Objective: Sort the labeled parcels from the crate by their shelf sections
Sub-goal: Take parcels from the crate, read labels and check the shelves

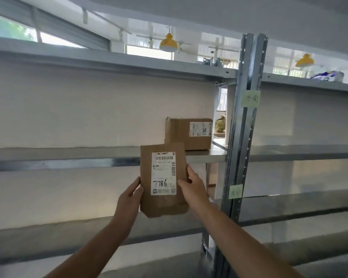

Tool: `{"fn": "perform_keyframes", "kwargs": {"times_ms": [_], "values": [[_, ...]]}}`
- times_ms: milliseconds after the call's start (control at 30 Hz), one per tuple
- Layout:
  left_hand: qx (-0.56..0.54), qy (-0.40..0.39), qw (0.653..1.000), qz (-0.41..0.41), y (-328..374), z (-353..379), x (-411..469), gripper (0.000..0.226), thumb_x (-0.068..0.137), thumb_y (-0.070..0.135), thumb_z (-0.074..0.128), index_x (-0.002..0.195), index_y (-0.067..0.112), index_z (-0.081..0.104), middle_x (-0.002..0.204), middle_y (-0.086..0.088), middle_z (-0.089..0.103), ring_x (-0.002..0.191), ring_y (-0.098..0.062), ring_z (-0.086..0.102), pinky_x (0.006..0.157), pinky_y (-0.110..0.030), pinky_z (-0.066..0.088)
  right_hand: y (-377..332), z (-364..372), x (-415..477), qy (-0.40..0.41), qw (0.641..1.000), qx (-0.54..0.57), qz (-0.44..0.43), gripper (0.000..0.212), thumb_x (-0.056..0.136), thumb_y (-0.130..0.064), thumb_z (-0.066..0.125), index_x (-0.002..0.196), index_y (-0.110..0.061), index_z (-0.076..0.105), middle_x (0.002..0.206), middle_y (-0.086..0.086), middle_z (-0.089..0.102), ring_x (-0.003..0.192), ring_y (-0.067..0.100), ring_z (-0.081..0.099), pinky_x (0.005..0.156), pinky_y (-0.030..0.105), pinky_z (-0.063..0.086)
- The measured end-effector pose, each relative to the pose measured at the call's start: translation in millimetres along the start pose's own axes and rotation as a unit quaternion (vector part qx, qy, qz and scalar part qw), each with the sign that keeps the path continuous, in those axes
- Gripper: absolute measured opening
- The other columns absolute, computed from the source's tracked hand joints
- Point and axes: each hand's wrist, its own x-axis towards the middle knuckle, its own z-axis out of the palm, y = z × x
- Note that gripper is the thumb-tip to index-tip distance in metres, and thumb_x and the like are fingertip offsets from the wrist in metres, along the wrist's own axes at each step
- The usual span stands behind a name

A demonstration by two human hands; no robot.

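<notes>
I hold a flat brown paper parcel [162, 205] upright in front of the metal shelving. Its white label faces me, with "7786" handwritten on it. My left hand [130, 194] grips the parcel's left edge, thumb on the front. My right hand [193, 184] grips the right edge, thumb across the label's lower corner. Behind it, a brown cardboard box [184, 136] with its own white label stands on the middle shelf [68, 154], near the upright post. The crate is out of view.
A steel upright [245, 127] divides two shelf bays and carries two green sticky notes [250, 98] with handwriting. Shelves run above and below on both sides. A blue and white package [327, 75] lies on the top right shelf. Yellow lamps hang beyond.
</notes>
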Motion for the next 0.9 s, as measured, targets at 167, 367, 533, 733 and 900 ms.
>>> {"fn": "perform_keyframes", "kwargs": {"times_ms": [167,367,533,733,900], "values": [[0.024,0.045,0.998,0.035,33,-64,1,0.035,0.105,0.023,0.039,0.124,0.050,0.050,0.100,0.036,0.062,0.086,0.018,0.060,0.069,-0.003,0.048,-36,67,5,-0.045,0.997,0.057,-0.010,0.044,0.100,-0.023,0.045,0.139,-0.043,0.040,0.114,-0.019,0.061,0.090,-0.006,0.058,0.051,0.006,0.047],[0.034,0.093,0.994,0.046,52,-150,-7,0.040,0.106,0.020,0.036,0.124,0.055,0.043,0.110,0.030,0.060,0.102,0.004,0.056,0.085,-0.022,0.047,-81,160,-4,-0.098,0.991,0.080,-0.037,0.044,0.100,-0.022,0.046,0.140,-0.042,0.041,0.128,-0.013,0.061,0.115,0.011,0.060,0.084,0.025,0.054],[0.027,0.149,0.988,0.028,57,-238,-19,0.041,0.106,0.026,0.038,0.139,0.050,0.037,0.115,0.026,0.060,0.103,0.003,0.056,0.103,-0.038,0.044,-116,243,-17,-0.168,0.981,0.075,-0.063,0.040,0.100,-0.021,0.042,0.134,-0.043,0.046,0.123,-0.013,0.063,0.108,0.010,0.063,0.067,0.016,0.056],[0.015,0.244,0.969,0.023,59,-349,-47,0.035,0.105,0.028,0.039,0.133,0.048,0.045,0.110,0.019,0.066,0.102,-0.004,0.062,0.078,-0.023,0.055,-153,356,-46,-0.246,0.963,0.075,-0.080,0.027,0.102,-0.028,0.044,0.123,-0.044,0.050,0.114,-0.019,0.062,0.098,0.005,0.062,0.060,0.013,0.050],[0.042,0.325,0.945,-0.001,67,-436,-91,0.034,0.105,0.030,0.038,0.113,0.061,0.049,0.096,0.026,0.072,0.092,0.000,0.066,0.064,-0.015,0.052,-168,448,-93,-0.320,0.939,0.102,-0.073,0.024,0.099,-0.029,0.046,0.099,-0.051,0.057,0.095,-0.027,0.067,0.087,-0.001,0.065,0.058,0.013,0.048]]}}
